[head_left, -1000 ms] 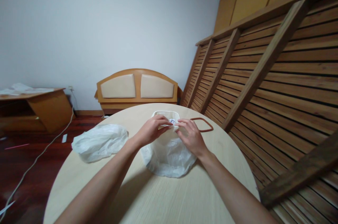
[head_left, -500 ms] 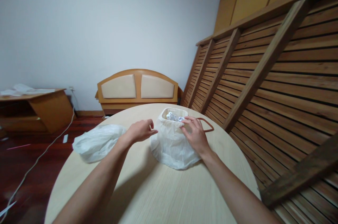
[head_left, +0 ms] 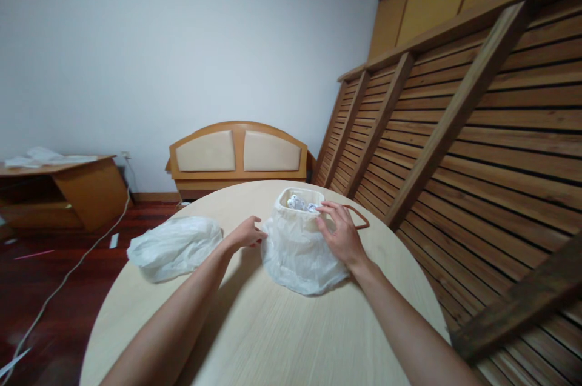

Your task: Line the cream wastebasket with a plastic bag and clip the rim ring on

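Observation:
A small cream bin (head_left: 299, 198) stands upright on the round pale wooden table (head_left: 254, 325), with a thin white plastic bag (head_left: 297, 252) draped down its outside. Crumpled white paper (head_left: 297, 203) shows inside its mouth. My right hand (head_left: 341, 234) rests against the bin's right side, fingers curled on the rim and the bag. My left hand (head_left: 245, 233) pinches the bag's edge low on the left side. A brown ring (head_left: 357, 216) lies on the table just behind my right hand.
A second crumpled white plastic bag (head_left: 175, 246) lies on the table's left. Slatted wooden bed frames (head_left: 454, 143) lean along the right. A wooden headboard (head_left: 239, 156) stands by the wall, a low desk (head_left: 63, 189) at far left, and a white cable (head_left: 59, 289) on the floor.
The bin went from lying tipped toward me to standing upright. My left hand let go at the mouth, then moved down to the bag's left edge. My right hand stayed on the rim.

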A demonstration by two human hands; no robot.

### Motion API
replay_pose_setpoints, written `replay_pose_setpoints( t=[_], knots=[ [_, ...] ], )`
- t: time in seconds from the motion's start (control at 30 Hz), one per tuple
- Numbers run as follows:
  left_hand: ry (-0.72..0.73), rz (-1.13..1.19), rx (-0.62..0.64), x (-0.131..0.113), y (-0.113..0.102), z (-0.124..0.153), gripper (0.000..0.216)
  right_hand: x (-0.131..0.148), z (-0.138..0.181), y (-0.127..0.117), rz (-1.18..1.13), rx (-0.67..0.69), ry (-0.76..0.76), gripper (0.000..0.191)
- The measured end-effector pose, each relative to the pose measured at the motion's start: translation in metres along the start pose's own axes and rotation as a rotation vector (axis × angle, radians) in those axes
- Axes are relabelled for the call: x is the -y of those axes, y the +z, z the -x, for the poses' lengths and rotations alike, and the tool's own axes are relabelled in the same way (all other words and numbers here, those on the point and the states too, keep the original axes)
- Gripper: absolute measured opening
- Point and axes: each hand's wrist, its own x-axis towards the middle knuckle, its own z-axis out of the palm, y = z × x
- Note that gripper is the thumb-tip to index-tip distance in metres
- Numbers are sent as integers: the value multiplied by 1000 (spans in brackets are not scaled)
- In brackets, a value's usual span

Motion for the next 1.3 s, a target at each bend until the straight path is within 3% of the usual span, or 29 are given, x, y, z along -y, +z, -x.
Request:
replay_pose_setpoints(
  t=[0.23,0.5,0.67,0.77,0.9,1.17,1.3],
  knots=[
    [125,252,-63,-29,-35,16,32,7,-1,-3,1,-9,-31,20],
    [348,399,-128,-54,-43,25,49,6,-1,0,5,39,-27,20],
    [578,259,-266,-60,-40,27,44,4,0,3,-47,48,-28,19],
    [642,232,-277,-64,-37,30,46,6,1,3,-70,57,-31,18],
    [661,194,-273,-68,-30,37,48,13,1,4,-119,86,-52,16],
    [638,-80,-341,-60,-18,29,30,21,1,-1,-242,162,-49,20],
    [631,-143,-327,-57,-16,27,29,28,0,-7,-252,215,-128,25]
  ],
)
